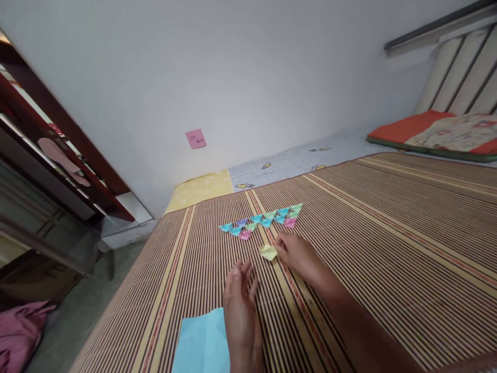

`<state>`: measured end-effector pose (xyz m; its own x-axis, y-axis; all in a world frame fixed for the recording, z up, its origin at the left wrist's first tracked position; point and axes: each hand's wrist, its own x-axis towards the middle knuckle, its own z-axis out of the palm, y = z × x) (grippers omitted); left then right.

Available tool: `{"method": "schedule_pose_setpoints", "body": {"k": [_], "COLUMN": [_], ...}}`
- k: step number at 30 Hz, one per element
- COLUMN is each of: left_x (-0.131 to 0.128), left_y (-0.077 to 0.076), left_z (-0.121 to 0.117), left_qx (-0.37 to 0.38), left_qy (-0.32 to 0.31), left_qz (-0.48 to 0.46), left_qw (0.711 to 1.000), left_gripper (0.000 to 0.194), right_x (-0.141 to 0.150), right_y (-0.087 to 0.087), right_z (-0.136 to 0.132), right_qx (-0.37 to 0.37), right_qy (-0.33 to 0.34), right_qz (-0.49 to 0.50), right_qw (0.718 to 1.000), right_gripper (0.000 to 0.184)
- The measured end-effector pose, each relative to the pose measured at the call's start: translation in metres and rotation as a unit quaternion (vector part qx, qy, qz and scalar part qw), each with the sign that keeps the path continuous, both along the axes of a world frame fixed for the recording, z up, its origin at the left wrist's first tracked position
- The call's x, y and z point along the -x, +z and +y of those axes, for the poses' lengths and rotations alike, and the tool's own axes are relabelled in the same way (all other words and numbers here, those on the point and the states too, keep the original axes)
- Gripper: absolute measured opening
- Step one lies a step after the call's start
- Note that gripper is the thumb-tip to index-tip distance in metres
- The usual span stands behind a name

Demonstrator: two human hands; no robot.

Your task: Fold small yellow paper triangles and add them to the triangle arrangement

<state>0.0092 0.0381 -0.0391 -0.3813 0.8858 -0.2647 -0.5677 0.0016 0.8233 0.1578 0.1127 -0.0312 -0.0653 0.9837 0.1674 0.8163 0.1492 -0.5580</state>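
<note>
A small folded yellow paper piece [267, 252] is pinched at its right end by my right hand [292, 253], whose fingers are closed. Down and to the left, my left hand [241, 300] has its fingers loosely curved and apart, with nothing seen in it. Beyond both hands, several small folded paper pieces [266, 223] in blue, green, pink and purple lie in rows on the striped mat [349, 248]. A light blue sheet of paper [204, 342] with crease lines lies beside my left wrist, which overlaps its right edge.
A pink sticky note [195, 139] is on the white wall. Patterned bedding [272, 163] runs along the wall behind the mat. An orange floral cushion [438, 134] lies at the far right by a radiator [462, 72]. The mat's left edge drops to the floor [93, 290].
</note>
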Motion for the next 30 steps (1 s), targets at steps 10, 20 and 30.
{"method": "schedule_pose_setpoints", "body": {"k": [10, 20, 30], "left_x": [0.009, -0.025, -0.034], "left_y": [0.005, 0.012, 0.004], "left_z": [-0.002, -0.024, -0.029], "left_qx": [-0.008, -0.109, -0.130], "left_qy": [-0.026, -0.269, -0.326], "left_qz": [-0.008, 0.139, 0.277], "left_qw": [1.000, 0.947, 0.895], "left_gripper": [0.023, 0.034, 0.025], "right_x": [0.008, 0.011, 0.010], "right_y": [-0.036, -0.054, -0.052], "right_z": [0.101, 0.119, 0.113], "right_qx": [0.078, 0.072, 0.014], "right_qy": [0.017, 0.016, -0.013], "right_qz": [-0.075, -0.105, -0.115], "right_qw": [0.994, 0.992, 0.993], "right_gripper": [0.031, 0.032, 0.030]}}
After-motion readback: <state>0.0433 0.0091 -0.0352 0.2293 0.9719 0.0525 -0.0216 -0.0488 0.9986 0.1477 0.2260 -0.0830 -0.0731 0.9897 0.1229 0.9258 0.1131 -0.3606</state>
